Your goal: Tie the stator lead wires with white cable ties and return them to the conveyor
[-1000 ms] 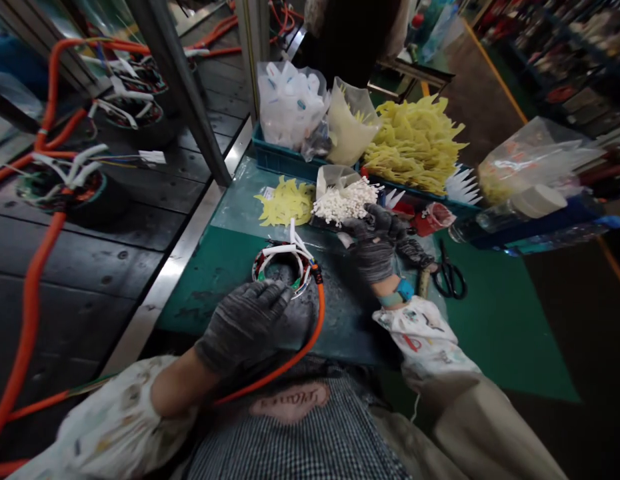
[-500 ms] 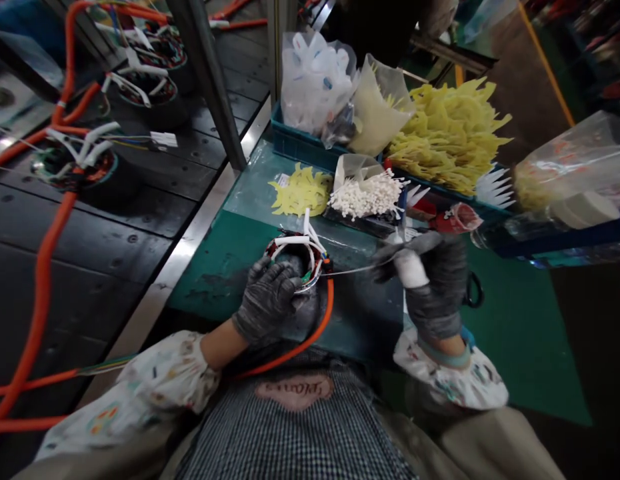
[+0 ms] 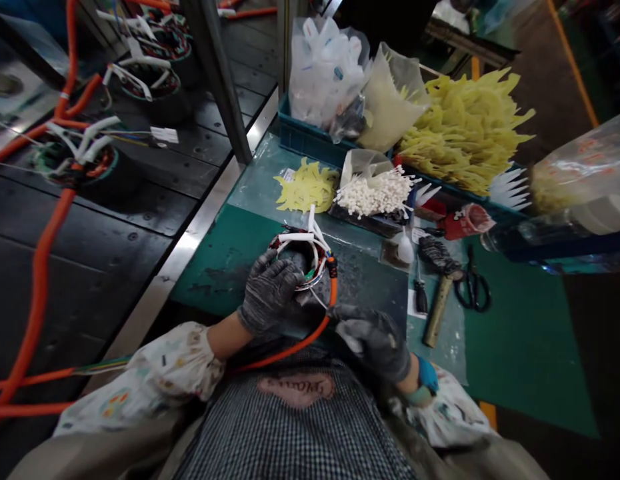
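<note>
A round motor stator point(image 3: 317, 268) with copper windings and white sleeved leads stands in front of me. My left hand point(image 3: 271, 293), in a grey glove, grips its near left rim with curled fingers. An orange sleeved cable point(image 3: 333, 291) runs from the stator's right side and bends down towards my apron. A thin pale cord point(image 3: 319, 298) stretches from the stator's front right to my right hand point(image 3: 373, 337). That hand, also gloved and with a whitish patch on it, is pinched closed on the cord beside the orange cable. Its fingertips are partly blurred.
Yellow cut pieces point(image 3: 307, 187) and a box of white-tipped sticks point(image 3: 375, 193) lie behind the stator. A teal bin point(image 3: 310, 140) holds bags. To the right lie a screwdriver point(image 3: 420, 297), a hammer point(image 3: 439, 313) and scissors point(image 3: 473, 287). More stators point(image 3: 110, 173) stand on the left conveyor.
My right hand has come down and left from beside the tools to near the orange cable, uncovering the hammer and screwdriver. My left hand stays on the stator.
</note>
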Available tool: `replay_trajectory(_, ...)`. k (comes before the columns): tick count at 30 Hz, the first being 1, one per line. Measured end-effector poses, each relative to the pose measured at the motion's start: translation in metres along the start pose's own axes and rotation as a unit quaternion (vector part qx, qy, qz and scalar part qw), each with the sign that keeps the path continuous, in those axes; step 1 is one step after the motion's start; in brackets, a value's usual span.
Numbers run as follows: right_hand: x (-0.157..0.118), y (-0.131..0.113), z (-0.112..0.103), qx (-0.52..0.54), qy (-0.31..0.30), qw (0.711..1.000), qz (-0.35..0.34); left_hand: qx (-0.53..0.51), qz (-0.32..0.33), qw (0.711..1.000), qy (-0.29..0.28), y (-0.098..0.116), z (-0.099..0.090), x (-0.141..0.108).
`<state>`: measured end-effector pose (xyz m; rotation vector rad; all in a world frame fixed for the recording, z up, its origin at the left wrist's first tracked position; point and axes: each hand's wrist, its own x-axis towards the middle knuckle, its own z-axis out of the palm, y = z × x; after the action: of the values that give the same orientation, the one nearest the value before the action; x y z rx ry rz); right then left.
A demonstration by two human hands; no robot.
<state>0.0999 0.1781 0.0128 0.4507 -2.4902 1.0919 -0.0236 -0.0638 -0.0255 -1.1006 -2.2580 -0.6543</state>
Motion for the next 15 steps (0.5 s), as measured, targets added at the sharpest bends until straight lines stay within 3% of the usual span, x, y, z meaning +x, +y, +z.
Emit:
replay_trajectory(5,0.049,0.019,0.021,-0.035,-0.006,0.999,0.027,-0.043,0.010,0.999,0.017,-0.005,-0.002,0.004)
replay_trajectory(8,0.075,0.024,0.020,-0.025,0.030,0.999,0.020,-0.057,-0.006,0.998,-0.020,-0.004,-0.004,0.005)
replay_trajectory(12,0.070,0.031,0.007,-0.016,0.075,0.996,-0.033,-0.050,-0.036,0.997,-0.052,-0.001,-0.004,0.005)
replay_trajectory(15,0.054,0.032,-0.003,-0.027,0.028,0.992,-0.124,-0.056,-0.033,0.997,-0.047,0.001,-0.003,0.005)
